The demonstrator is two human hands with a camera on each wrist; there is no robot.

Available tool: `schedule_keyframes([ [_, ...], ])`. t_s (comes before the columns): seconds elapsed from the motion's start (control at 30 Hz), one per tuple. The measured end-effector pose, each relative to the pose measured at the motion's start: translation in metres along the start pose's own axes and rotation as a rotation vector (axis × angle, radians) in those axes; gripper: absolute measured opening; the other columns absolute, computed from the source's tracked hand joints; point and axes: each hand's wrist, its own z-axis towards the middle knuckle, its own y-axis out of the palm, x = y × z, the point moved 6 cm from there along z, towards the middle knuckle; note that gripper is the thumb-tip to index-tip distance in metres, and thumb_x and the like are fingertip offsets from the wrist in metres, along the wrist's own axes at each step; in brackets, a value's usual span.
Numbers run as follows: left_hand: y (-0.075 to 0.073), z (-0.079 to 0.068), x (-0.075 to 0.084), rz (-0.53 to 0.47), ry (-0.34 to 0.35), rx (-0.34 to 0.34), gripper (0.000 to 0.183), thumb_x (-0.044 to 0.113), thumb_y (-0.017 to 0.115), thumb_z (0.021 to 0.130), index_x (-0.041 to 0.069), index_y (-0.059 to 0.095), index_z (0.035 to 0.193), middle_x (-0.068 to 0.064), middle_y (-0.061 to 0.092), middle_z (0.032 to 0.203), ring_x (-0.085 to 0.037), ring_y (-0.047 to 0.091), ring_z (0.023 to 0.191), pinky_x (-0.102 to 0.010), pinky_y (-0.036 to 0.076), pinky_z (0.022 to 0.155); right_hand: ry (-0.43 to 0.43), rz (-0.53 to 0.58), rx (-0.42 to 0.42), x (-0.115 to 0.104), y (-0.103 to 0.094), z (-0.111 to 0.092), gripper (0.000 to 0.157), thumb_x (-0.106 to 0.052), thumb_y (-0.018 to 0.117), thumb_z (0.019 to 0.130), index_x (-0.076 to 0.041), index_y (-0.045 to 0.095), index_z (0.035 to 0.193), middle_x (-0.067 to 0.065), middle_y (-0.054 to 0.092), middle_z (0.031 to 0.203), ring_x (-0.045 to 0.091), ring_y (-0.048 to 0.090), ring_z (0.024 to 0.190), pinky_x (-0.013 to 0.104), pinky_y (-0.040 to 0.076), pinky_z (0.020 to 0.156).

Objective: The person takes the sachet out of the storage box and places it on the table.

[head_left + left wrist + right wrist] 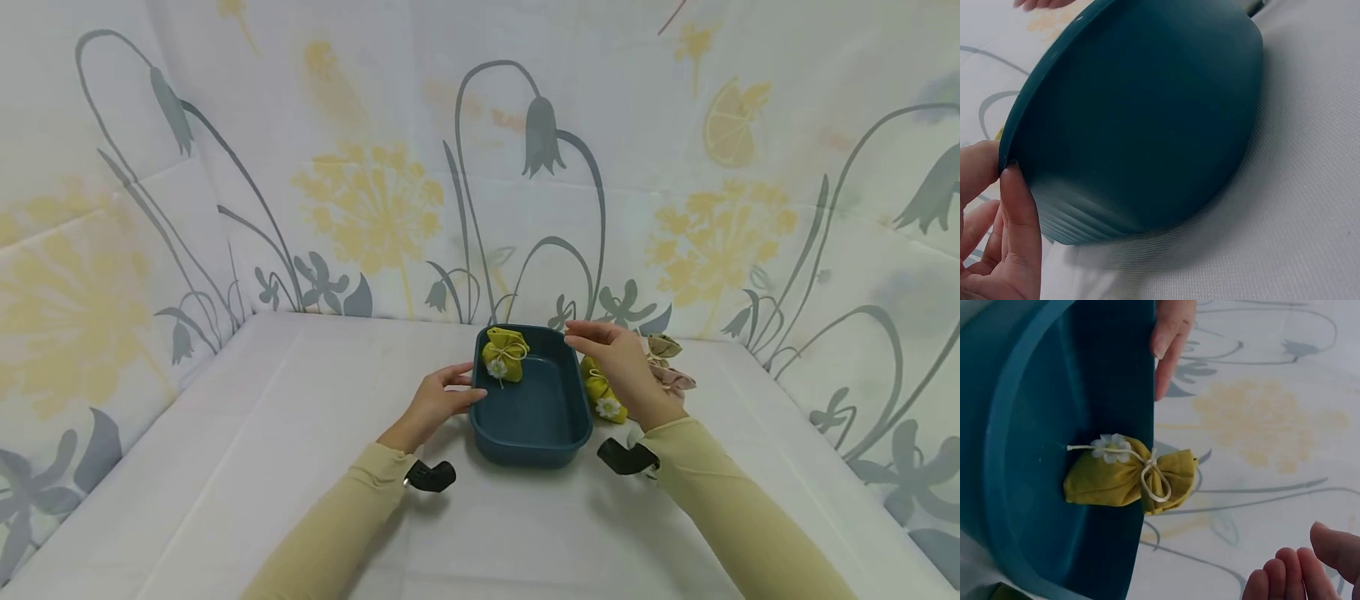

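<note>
A dark teal plastic basin (532, 455) stands on the white tabletop. My left hand (437, 402) pinches its left rim between thumb and fingers; the left wrist view shows the thumb (1019, 203) against the outer wall. Inside the basin, a yellow-green drawstring pouch (506, 358) with a white flower and a cream cord leans on the left wall. My right hand (624, 360) is raised by the far right part of the rim. Nothing is between its fingers (1294, 572), and its thumb stands apart from them.
Another yellow-green pouch (600, 390) lies just right of the basin, partly behind my right forearm. Beyond it are a beige pouch (664, 346) and a pink pouch (677, 379), both partly hidden by my right hand. A flower-printed cloth (375, 225) hangs behind the table.
</note>
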Motion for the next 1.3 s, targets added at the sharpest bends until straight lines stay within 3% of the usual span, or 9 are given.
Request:
schedule_keyframes([
  [0.3, -0.001, 0.001, 0.000, 0.008, 0.014, -0.009, 0.059, 0.012, 0.073, 0.081, 0.007, 0.049, 0.135, -0.017, 0.052, 0.120, -0.019, 0.062, 0.090, -0.032, 0.054, 0.075, -0.002, -0.001, -0.028, 0.005, 0.019, 0.024, 0.040, -0.014, 0.063, 0.090, 0.004, 0.055, 0.125, 0.021, 0.052, 0.127, 0.027, 0.044, 0.122, 0.040, 0.035, 0.102],
  [0.53, 0.000, 0.000, 0.002, -0.012, -0.010, -0.022, 0.060, 0.009, 0.073, 0.081, 0.006, 0.048, 0.136, -0.018, 0.051, 0.121, -0.019, 0.062, 0.090, -0.032, 0.054, 0.076, 0.030, -0.026, -0.056, 0.011, 0.035, 0.042, 0.037, -0.010, 0.063, 0.090, 0.004, 0.057, 0.124, 0.022, 0.055, 0.123, 0.030, 0.049, 0.115, 0.039, 0.038, 0.100],
  [0.77, 0.001, -0.020, 0.026, 0.009, -0.003, -0.039, 0.059, 0.006, 0.069, 0.084, 0.000, 0.044, 0.137, -0.022, 0.049, 0.123, -0.021, 0.060, 0.093, -0.032, 0.054, 0.078, 0.038, -0.097, -0.095, 0.016, 0.048, 0.057, 0.038, -0.011, 0.066, 0.087, 0.001, 0.059, 0.123, 0.020, 0.058, 0.120, 0.028, 0.051, 0.113, 0.038, 0.039, 0.100],
  [1.3, 0.001, -0.023, 0.028, 0.031, 0.005, -0.037, 0.058, 0.008, 0.069, 0.084, 0.002, 0.045, 0.137, -0.021, 0.051, 0.123, -0.022, 0.058, 0.098, -0.032, 0.053, 0.078, 0.082, -0.180, -0.163, 0.031, 0.064, 0.075, 0.038, -0.005, 0.067, 0.085, 0.005, 0.058, 0.121, 0.022, 0.057, 0.119, 0.032, 0.052, 0.111, 0.043, 0.040, 0.098],
])
